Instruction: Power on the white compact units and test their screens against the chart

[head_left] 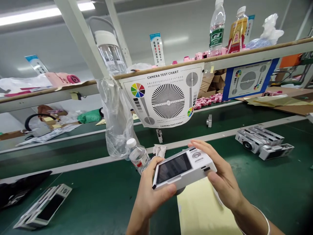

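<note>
A white digital camera (183, 168) is held tilted between my two hands, its dark screen and round button pad facing up toward me. My left hand (151, 186) is closed around its left end, thumb along the lower edge. My right hand (223, 176) grips the other end, fingers over the top and thumb near a small dark slot in the side. Below the camera a pale yellow sheet (202, 209) lies on the green bench (97, 199). Behind it hangs a camera test chart (168, 98) with a black-and-white starburst and colour wheels.
Several white cameras (264, 142) sit at the right, and more white cameras (44, 207) at the lower left beside a black bag (22, 189). A water bottle (138, 155) stands near my left hand. Overhead, a shelf (256, 54) carries drink bottles and pink cameras.
</note>
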A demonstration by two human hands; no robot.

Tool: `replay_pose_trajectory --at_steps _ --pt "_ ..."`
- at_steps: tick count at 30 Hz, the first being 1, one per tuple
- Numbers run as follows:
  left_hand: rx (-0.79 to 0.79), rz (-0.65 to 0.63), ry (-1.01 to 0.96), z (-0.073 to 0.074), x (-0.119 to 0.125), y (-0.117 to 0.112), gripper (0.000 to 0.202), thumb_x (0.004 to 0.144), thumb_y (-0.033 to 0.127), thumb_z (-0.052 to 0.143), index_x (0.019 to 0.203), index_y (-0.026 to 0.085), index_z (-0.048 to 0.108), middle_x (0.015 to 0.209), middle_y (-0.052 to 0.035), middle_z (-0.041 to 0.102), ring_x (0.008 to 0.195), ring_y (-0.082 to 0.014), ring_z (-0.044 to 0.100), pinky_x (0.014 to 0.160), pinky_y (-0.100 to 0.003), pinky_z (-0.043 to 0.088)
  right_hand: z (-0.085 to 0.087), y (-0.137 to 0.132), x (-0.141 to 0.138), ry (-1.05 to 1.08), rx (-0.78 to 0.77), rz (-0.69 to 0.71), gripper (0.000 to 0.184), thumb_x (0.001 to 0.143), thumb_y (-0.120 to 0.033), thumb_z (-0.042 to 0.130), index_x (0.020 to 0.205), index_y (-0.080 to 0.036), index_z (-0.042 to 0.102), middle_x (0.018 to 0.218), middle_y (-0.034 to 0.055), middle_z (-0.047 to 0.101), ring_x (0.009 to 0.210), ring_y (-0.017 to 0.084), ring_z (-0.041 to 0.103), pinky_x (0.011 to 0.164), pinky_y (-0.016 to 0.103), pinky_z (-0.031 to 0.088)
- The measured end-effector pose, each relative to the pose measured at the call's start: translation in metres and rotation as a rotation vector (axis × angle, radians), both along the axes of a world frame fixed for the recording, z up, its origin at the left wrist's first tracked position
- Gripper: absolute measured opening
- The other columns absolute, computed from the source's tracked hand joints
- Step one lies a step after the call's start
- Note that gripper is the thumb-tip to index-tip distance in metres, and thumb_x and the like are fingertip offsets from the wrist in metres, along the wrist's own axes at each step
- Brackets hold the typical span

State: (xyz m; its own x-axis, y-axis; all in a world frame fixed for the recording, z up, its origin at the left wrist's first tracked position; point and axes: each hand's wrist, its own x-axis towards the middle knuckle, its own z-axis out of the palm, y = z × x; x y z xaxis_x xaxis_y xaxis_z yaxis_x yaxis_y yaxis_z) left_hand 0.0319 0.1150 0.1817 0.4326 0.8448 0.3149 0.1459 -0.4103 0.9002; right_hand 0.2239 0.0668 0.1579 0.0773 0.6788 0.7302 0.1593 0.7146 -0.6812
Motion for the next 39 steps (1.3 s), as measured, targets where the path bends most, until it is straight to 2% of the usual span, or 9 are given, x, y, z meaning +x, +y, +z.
replay_pose_trajectory --at_steps 6,12,18,26,29,32,35,37,39 --pt "0.003 -0.011 0.008 -0.002 -0.001 0.002 0.067 0.059 0.075 0.066 0.090 0.017 0.057 0.075 -0.0018 0.060 0.065 -0.0157 0.051 0.057 -0.025 0.037 0.004 0.000 -0.001 -0.003 0.033 -0.052 0.037 0.093 -0.039 0.048 0.128 -0.033 0.059 0.129 0.0039 0.058 0.128 0.023 0.047 0.093 0.029 0.052" --pt "0.094 -0.012 -0.006 -0.005 0.001 -0.001 0.063 0.063 0.072 0.065 0.093 0.017 0.057 0.075 -0.0030 0.062 0.062 -0.0172 0.054 0.054 -0.027 0.041 0.004 -0.005 -0.003 0.007 0.048 -0.067 0.040 0.088 -0.026 0.051 0.127 -0.030 0.059 0.128 0.0059 0.058 0.123 0.026 0.051 0.096 0.037 0.050" --pt "0.262 0.105 0.087 -0.002 0.014 -0.016 0.060 0.066 0.068 0.063 0.100 0.019 0.057 0.079 -0.0043 0.064 0.064 -0.0214 0.063 0.052 -0.030 0.050 -0.004 0.000 -0.006 0.164 0.084 -0.107 0.036 0.088 -0.035 0.045 0.118 -0.025 0.063 0.125 0.0094 0.058 0.117 0.031 0.052 0.097 0.048 0.046" --pt "0.486 0.352 0.298 -0.023 0.018 -0.033 0.065 0.070 0.070 0.060 0.110 0.019 0.055 0.101 -0.0127 0.064 0.085 -0.0318 0.065 0.064 -0.043 0.055 -0.004 0.008 -0.001 0.314 0.071 0.011 0.031 0.081 -0.025 0.051 0.106 -0.025 0.070 0.114 0.0067 0.065 0.113 0.030 0.058 0.094 0.047 0.050" --pt "0.505 0.310 0.277 -0.018 0.016 -0.031 0.064 0.072 0.071 0.057 0.111 0.020 0.053 0.100 -0.0110 0.063 0.079 -0.0280 0.065 0.060 -0.038 0.054 -0.002 0.005 0.001 0.265 0.110 -0.002 0.030 0.085 -0.032 0.051 0.108 -0.024 0.069 0.119 0.0092 0.066 0.114 0.032 0.059 0.095 0.050 0.049" --pt "0.532 0.084 0.174 -0.009 0.008 -0.017 0.061 0.076 0.068 0.056 0.115 0.022 0.050 0.095 -0.0066 0.064 0.073 -0.0220 0.066 0.060 -0.033 0.055 0.002 -0.005 0.002 0.092 0.114 -0.025 0.038 0.090 -0.037 0.049 0.125 -0.028 0.059 0.143 0.0083 0.051 0.129 0.036 0.049 0.103 0.055 0.042" --pt "0.737 0.011 0.055 -0.005 -0.004 0.003 0.067 0.073 0.065 0.062 0.121 0.020 0.049 0.106 -0.0101 0.063 0.098 -0.0284 0.065 0.083 -0.040 0.055 0.007 -0.014 0.003 -0.101 0.069 0.031 0.057 0.092 -0.050 0.046 0.146 -0.037 0.034 0.158 0.0015 0.030 0.145 0.036 0.024 0.111 0.057 0.031" --pt "0.939 0.031 0.020 -0.005 -0.013 0.013 0.069 0.072 0.059 0.068 0.125 0.018 0.049 0.110 -0.0123 0.063 0.113 -0.0322 0.058 0.094 -0.046 0.051 0.008 -0.016 0.004 -0.169 0.034 0.133 0.072 0.088 -0.063 0.045 0.151 -0.040 0.019 0.157 0.0022 0.030 0.144 0.037 0.026 0.107 0.056 0.036" --pt "1.116 0.069 0.053 -0.006 -0.018 0.017 0.064 0.075 0.045 0.072 0.128 0.018 0.048 0.109 -0.0129 0.064 0.117 -0.0320 0.055 0.096 -0.047 0.050 0.005 -0.014 0.004 -0.155 0.019 0.194 0.078 0.084 -0.071 0.046 0.151 -0.042 0.018 0.152 0.0046 0.037 0.134 0.037 0.042 0.100 0.052 0.045"
